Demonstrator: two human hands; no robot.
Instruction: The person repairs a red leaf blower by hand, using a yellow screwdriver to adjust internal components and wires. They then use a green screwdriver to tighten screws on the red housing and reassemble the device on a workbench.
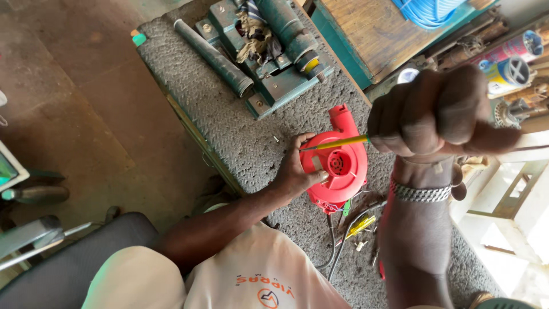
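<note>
Head view: right hand (437,111) fisted around a screwdriver (334,144), its tip at the red blower (337,166) on the counter (240,131). Left hand (297,171) steadies the housing, fingers spread on it. Likely working a housing screw; next needs firm, square pressure. Beyond lies a green vise (269,51).

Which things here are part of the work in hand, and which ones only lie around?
In use:
red blower housing, steadied by the left hand
yellow-shafted screwdriver, gripped in the right hand

Lying about:
green metal machine
grey tube
small yellow tool
blue coiled hose
</note>
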